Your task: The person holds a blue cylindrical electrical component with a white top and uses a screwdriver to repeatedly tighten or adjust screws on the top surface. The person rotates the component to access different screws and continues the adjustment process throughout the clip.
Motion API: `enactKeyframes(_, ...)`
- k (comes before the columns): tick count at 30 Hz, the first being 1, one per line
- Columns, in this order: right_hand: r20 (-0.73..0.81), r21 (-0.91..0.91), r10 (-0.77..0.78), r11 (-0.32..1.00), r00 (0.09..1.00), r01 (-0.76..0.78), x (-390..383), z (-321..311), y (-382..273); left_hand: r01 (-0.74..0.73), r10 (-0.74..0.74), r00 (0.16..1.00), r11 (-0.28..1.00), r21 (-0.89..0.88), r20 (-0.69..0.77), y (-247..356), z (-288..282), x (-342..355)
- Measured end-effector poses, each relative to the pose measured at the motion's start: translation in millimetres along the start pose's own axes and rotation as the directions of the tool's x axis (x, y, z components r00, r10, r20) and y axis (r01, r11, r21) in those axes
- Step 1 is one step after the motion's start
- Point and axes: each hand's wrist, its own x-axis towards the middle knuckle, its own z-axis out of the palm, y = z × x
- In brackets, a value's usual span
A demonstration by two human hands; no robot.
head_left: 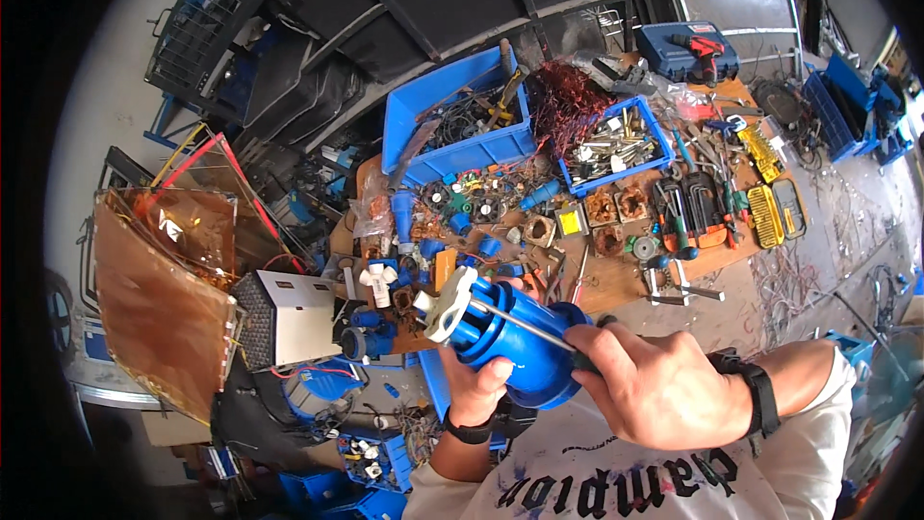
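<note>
My left hand (474, 387) is wrapped round a blue cylindrical plastic housing (525, 361) with wide collars, held tilted in front of my chest. An off-white plastic piece (449, 304) sits at its upper left end. My right hand (669, 390) closes on a screwdriver (525, 322); its long metal shaft lies across the housing, and its tip is at or close to the off-white piece. Most of the screwdriver's handle is hidden in my fingers. Just left of the housing, a white plastic fitting (378, 282) stands on the wooden table (602, 279).
On the table are a blue crate (457, 156) of cables, a blue tray (616, 173) of metal parts, a bundle of reddish wire (566, 101), and several hand tools. A red drill (705, 56) lies on a blue case (664, 50). A white box (294, 318) stands at left.
</note>
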Motion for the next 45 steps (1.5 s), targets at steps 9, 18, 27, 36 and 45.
enactKeyframes(9,0.065,-0.223,-0.147,0.962,0.987,0.158,8,-23,-24,-0.004,0.017,0.999,0.96,-0.281,0.045,-14,-6,-1)
enactKeyframes(18,0.085,-0.128,-0.166,0.976,0.983,0.176,12,-38,-22,-0.026,0.066,0.991,0.949,-0.316,0.119,-8,-1,-3)
enactKeyframes(27,0.031,0.134,-0.149,0.981,0.988,0.143,12,-26,-6,0.033,0.007,0.993,0.943,-0.332,0.117,0,1,-5)
enactKeyframes(36,0.088,0.111,-0.076,0.992,0.993,0.066,9,-23,-7,-0.01,0.026,0.999,0.951,-0.308,0.048,-2,5,-7)
enactKeyframes(45,0.092,0.081,-0.075,0.994,0.993,0.068,16,-18,3,-0.057,0.06,0.998,0.994,-0.088,0.029,6,-6,0)
